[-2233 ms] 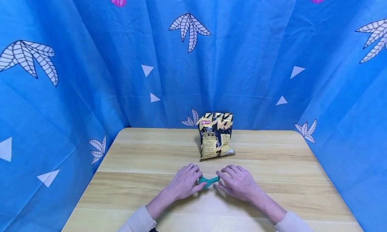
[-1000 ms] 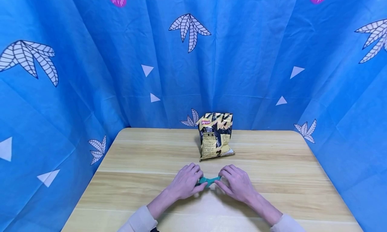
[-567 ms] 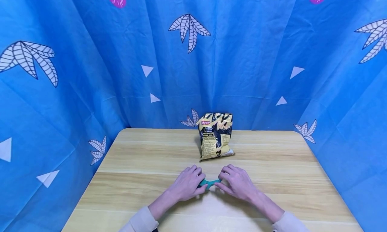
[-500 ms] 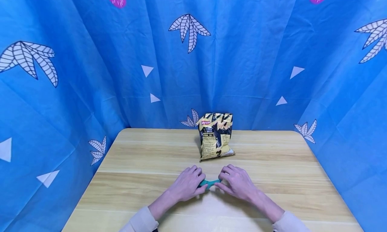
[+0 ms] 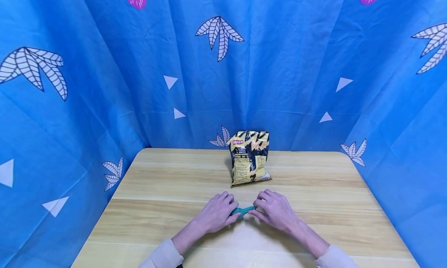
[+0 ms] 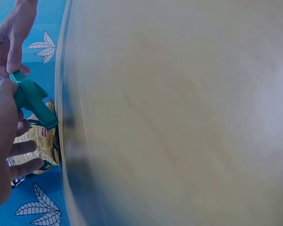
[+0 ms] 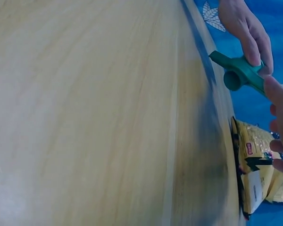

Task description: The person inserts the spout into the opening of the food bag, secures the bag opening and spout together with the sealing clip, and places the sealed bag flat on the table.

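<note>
Green gadget [image 5: 243, 211], one, held over table [image 5: 167, 182]; left hand [image 5: 217, 213] and right hand [image 5: 275, 211] pinch its ends, fingertips partly hidden. One bag [image 5: 248, 159] behind, small print unreadable.

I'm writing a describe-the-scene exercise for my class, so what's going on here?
A person is working on a small teal object: the left grip pinches one side of it, the right grip the other. It is held over the wood-grained table, on the near side of a black-and-gold snack bag. The bag stands towards the far edge, and neither grip touches it.
</note>
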Demonstrator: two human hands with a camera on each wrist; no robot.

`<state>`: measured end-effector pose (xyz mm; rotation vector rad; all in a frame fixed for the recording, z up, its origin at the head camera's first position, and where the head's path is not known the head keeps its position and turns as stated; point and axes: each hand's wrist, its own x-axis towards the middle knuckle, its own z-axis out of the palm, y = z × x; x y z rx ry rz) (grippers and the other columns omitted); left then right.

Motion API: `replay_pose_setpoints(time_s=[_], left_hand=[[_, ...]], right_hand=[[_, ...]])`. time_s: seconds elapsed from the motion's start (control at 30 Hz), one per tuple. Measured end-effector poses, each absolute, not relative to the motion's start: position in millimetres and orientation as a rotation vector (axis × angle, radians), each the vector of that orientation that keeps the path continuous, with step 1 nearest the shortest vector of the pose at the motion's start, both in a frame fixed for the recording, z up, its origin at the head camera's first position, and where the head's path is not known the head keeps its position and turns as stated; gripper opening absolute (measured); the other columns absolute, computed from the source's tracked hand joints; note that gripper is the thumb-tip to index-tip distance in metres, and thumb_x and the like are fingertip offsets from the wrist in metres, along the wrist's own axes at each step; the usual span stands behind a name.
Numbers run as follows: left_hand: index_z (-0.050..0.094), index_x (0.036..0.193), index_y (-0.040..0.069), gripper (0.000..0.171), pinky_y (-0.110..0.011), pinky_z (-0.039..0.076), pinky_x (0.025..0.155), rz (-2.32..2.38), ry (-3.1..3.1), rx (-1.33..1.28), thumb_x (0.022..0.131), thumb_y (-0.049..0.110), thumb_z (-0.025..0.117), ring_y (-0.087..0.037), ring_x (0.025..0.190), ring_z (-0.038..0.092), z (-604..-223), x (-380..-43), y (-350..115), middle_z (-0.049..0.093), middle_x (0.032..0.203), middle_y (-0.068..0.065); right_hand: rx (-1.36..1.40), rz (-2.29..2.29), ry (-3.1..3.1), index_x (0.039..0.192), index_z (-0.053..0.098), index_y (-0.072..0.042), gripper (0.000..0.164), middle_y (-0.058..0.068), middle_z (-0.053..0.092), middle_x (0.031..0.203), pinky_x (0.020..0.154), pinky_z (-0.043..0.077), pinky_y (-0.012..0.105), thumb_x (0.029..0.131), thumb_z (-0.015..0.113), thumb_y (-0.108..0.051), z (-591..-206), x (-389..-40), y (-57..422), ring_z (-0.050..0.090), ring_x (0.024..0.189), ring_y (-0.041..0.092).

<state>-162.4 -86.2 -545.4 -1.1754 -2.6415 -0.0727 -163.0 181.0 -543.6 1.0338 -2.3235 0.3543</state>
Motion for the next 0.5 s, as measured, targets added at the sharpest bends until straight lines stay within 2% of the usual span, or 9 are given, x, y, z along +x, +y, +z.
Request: replay_pose_setpoints(time_s=[0.23,0.5], left_hand=[[0.059,0.096,0.025,0.033,-0.021,0.040,0.073,-0.111,-2.672,-1.163,0.111,0.051,0.044,-0.009,0.086,0.045,-544,-163,-85,0.055,0.096,0.007],[0.060,0.097,0.025,0.032,-0.021,0.041,0.073,-0.097,-2.652,-1.157,0.110,0.051,0.046,-0.008,0.086,0.046,-546,-164,-86,0.056,0.096,0.007]], right_hand=[[1.026,0.342,-2.299,0.085,0.075,-0.025,0.029,-0.010,0.067,0.085,0.063,0.050,0.018,0.084,0.080,-0.054,-544,-159,183,0.056,0.078,0.005],[1.043,0.348,-2.282,0.083,0.074,-0.026,0.027,-0.011,0.066,0.084,0.064,0.050,0.018,0.075,0.091,-0.045,-542,-151,182,0.056,0.077,0.005]])
